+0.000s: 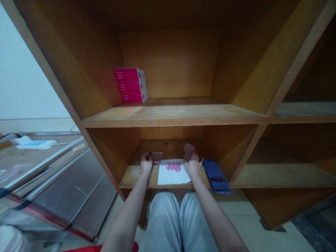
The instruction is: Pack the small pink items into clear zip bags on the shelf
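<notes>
On the lower shelf lies a white sheet of paper (165,177) with many small pink pellets, perhaps pills (173,167), loosely spread on it. My left hand (146,163) is left of the paper, its fingers curled in. Beside those fingers is a small clear plastic bag (157,156) with some pink pieces at its bottom; what the fingers pinch is too small to make out. At the paper's right edge my right hand (193,165) holds another clear plastic bag (189,151), tilted up above the fingers. Part of that bag is hidden behind the hand.
A dark blue phone-like slab (215,175) lies right of my right hand, overhanging the shelf's front edge. Three pink boxes (131,85) are stacked on the upper shelf (173,112). Wooden side panels flank both compartments. A metal cart (70,182) with a white power strip (36,143) stands left.
</notes>
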The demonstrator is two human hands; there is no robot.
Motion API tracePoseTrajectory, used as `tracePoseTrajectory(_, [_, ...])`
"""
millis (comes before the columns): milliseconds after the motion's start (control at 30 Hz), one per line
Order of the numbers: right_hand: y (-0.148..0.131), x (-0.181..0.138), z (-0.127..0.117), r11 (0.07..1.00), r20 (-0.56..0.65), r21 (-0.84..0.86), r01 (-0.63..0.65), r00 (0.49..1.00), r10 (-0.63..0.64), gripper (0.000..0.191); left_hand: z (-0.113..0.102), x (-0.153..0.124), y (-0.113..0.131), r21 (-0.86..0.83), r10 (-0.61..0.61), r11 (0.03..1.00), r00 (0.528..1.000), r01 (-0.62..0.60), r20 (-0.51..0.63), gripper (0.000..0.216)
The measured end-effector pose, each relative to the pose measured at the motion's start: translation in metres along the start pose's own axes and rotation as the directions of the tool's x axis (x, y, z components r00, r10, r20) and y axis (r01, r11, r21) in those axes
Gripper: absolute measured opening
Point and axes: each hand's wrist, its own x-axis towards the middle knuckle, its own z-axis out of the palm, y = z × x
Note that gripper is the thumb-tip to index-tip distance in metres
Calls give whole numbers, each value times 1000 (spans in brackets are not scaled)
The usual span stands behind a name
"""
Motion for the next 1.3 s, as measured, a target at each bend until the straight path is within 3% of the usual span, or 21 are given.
tracePoseTrajectory(433, [3,1,1,999,49,-21,-31,998,32,38,7,9,-22,-12,48,999,998,-48,-32,15])
tracePoseTrajectory(567, [8,1,3,1000,53,24,10,999,-11,36,7,9,-22,-20,53,998,998,-53,-35,14])
tracePoseTrajectory(800, [9,5,-1,956,-159,272,107,985,-65,41,6,7,-20,-25,62,998,997,-62,-35,15])
tracePoseTrajectory(933, [8,6,-5,863,-260,491,117,965,18,35,6,8,-20,-26,65,997,997,-66,-38,15])
tracePoseTrajectory(1000, [5,4,-9,801,-232,595,65,968,93,32,7,8,-20,-29,64,997,997,-65,-44,15])
tracePoseTrajectory(1167, [-20,-13,-19,507,4,852,-133,969,247,23,7,8,-22,-44,61,997,997,-63,-55,16])
tracePoseTrajectory(1300, [-47,-32,-25,237,189,943,-233,963,191,16,6,8,-21,-63,68,995,995,-73,-68,15])
